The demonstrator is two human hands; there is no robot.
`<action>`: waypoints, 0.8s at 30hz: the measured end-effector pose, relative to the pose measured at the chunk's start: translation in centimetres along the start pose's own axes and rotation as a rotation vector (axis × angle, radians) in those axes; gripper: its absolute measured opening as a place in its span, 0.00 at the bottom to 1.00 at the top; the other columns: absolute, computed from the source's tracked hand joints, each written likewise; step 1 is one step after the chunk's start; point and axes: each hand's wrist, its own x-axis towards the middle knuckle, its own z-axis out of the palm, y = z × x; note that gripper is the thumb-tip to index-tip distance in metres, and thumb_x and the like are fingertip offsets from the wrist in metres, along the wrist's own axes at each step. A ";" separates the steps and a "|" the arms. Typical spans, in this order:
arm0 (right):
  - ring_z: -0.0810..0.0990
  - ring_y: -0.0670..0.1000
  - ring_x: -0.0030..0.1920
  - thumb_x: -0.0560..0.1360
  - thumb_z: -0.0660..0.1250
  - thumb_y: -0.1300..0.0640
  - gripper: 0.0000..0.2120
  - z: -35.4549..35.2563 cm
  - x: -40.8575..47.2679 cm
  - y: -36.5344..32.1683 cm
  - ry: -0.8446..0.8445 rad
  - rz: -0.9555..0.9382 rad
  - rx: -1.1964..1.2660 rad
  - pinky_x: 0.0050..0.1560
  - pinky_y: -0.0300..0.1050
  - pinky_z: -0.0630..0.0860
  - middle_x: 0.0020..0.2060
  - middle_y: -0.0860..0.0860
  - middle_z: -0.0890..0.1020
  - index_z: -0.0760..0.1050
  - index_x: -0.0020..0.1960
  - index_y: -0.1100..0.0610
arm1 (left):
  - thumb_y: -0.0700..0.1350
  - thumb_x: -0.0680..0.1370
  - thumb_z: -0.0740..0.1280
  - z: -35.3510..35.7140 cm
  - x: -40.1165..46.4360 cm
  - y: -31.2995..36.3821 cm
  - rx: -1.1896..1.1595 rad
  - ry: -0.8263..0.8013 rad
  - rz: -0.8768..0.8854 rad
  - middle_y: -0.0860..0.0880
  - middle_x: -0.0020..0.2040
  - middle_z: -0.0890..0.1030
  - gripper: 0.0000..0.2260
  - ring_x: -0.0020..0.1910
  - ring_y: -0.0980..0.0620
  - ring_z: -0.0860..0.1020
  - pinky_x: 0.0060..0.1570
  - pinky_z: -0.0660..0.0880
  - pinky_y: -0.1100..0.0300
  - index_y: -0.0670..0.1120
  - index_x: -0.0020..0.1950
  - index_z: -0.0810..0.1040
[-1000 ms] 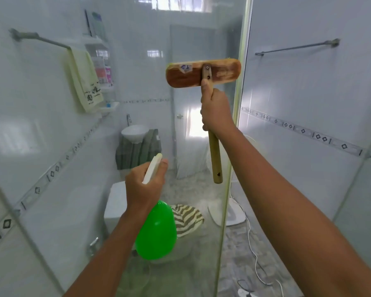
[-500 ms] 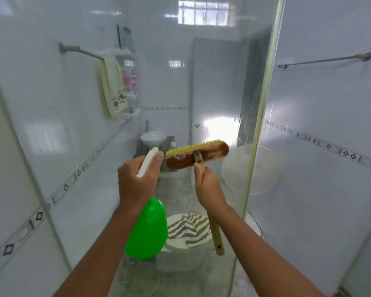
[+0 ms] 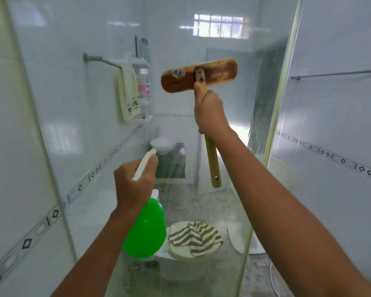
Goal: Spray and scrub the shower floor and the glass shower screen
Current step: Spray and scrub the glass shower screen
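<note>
Now the right hand [image 3: 210, 112], clamped on the scrub brush [image 3: 198, 75], is higher against the glass screen [image 3: 223, 211] than before; the left hand [image 3: 133, 185] still grips the green spray bottle [image 3: 146, 230].

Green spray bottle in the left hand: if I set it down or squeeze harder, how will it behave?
The green spray bottle looks like rounded plastic, probably light and slightly squashy. The left hand grips only its narrow neck, so it may swing.

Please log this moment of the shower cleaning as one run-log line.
left hand: holds green spray bottle | right hand: grips wooden scrub brush, raised at glass shower screen
</note>
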 end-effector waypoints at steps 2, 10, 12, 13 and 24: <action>0.79 0.53 0.37 0.82 0.49 0.37 0.26 1.1 -1.8 1.5 -0.046 0.013 -0.014 0.37 0.50 0.77 0.38 0.53 0.79 0.74 0.46 0.56 | 0.57 0.82 0.69 -0.4 0.3 -0.2 0.005 0.038 0.020 0.41 0.27 0.79 0.25 0.27 0.39 0.79 0.30 0.79 0.43 0.39 0.33 0.81; 0.76 0.44 0.35 0.82 0.52 0.40 0.19 9.5 -21.5 18.4 -0.336 0.238 -0.125 0.39 0.49 0.77 0.35 0.46 0.77 0.73 0.55 0.53 | 0.50 0.83 0.70 -1.7 0.1 -0.1 0.006 0.049 0.026 0.45 0.30 0.83 0.20 0.33 0.51 0.82 0.30 0.73 0.70 0.40 0.36 0.84; 0.76 0.43 0.33 0.81 0.52 0.39 0.21 9.8 -23.4 20.4 -0.337 0.279 -0.159 0.39 0.48 0.77 0.33 0.45 0.76 0.73 0.57 0.54 | 0.51 0.83 0.70 -2.1 -0.4 -0.4 0.026 0.047 0.029 0.45 0.31 0.83 0.19 0.34 0.52 0.82 0.30 0.73 0.70 0.40 0.37 0.85; 0.76 0.42 0.33 0.80 0.50 0.37 0.23 9.6 -23.2 20.5 -0.323 0.272 -0.144 0.37 0.46 0.75 0.32 0.45 0.76 0.73 0.56 0.53 | 0.52 0.83 0.70 -2.1 -0.6 -0.6 0.028 0.050 0.038 0.44 0.31 0.83 0.20 0.33 0.51 0.81 0.29 0.72 0.68 0.40 0.37 0.85; 0.79 0.51 0.37 0.83 0.51 0.40 0.21 5.6 -7.6 9.3 -0.054 -0.017 0.072 0.35 0.46 0.75 0.37 0.52 0.78 0.72 0.55 0.56 | 0.57 0.82 0.68 0.8 -2.7 -4.1 0.083 0.057 -0.037 0.45 0.35 0.85 0.20 0.31 0.51 0.82 0.30 0.76 0.69 0.43 0.42 0.85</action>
